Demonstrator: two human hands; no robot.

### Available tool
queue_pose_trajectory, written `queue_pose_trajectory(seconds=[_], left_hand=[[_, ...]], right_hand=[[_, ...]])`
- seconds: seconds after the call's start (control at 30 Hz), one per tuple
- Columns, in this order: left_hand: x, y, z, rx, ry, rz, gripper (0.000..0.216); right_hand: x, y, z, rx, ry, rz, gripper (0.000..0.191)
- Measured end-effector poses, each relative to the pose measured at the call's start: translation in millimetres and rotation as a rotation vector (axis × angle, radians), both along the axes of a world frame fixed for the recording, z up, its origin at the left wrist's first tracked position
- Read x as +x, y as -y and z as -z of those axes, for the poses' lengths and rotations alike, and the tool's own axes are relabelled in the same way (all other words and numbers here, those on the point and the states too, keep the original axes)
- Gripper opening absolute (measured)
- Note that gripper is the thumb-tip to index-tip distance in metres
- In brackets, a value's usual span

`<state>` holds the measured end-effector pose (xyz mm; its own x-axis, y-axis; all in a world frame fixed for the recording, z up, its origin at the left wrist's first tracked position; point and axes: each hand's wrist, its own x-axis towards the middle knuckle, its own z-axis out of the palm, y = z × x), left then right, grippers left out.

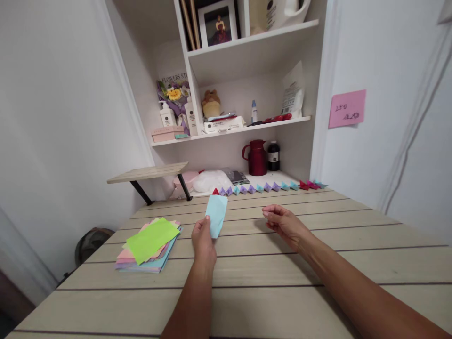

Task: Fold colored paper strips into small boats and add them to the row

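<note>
A light blue sheet of paper (216,213), taller than wide, is pinched at its lower left edge between the thumb and fingers of my left hand (204,238). It stands tilted up above the table. My right hand (282,225) hovers over the boards to the right, apart from the paper. Its fingers are curled in, with thumb and forefinger close together, and nothing shows between them. Left of my left hand lies a stack of coloured paper (141,268), topped by a bright green sheet (153,239).
Along the table's far edge runs a row of small folded paper pieces (267,187) in purple, blue and red. A small raised wooden shelf (148,172) stands at the back left. Behind are a dark red jug (257,159), a dark bottle (273,156) and white shelving (247,47).
</note>
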<state>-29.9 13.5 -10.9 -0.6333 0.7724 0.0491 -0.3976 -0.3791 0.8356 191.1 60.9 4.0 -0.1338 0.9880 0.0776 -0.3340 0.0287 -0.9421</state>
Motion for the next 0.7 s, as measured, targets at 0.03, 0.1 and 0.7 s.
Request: queue_pose_trajectory(seconds=[0.03,0.1,0.7], left_hand=[[0.1,0.2,-0.6,0.000,-0.016,0.014,0.039],[0.9,0.7,-2.1,-0.002,-0.058,0.067,0.041],[22.7,11.1,-8.7,-0.156,-0.539,0.532,0.033]], right_hand=[[0.0,0.4,-0.5,-0.001,0.008,0.001,0.031],[-0.3,1.3,-1.5,-0.001,0.023,0.004,0.032],[-10.1,19.1,-10.4,0.105,0.178,-0.284,0.027]])
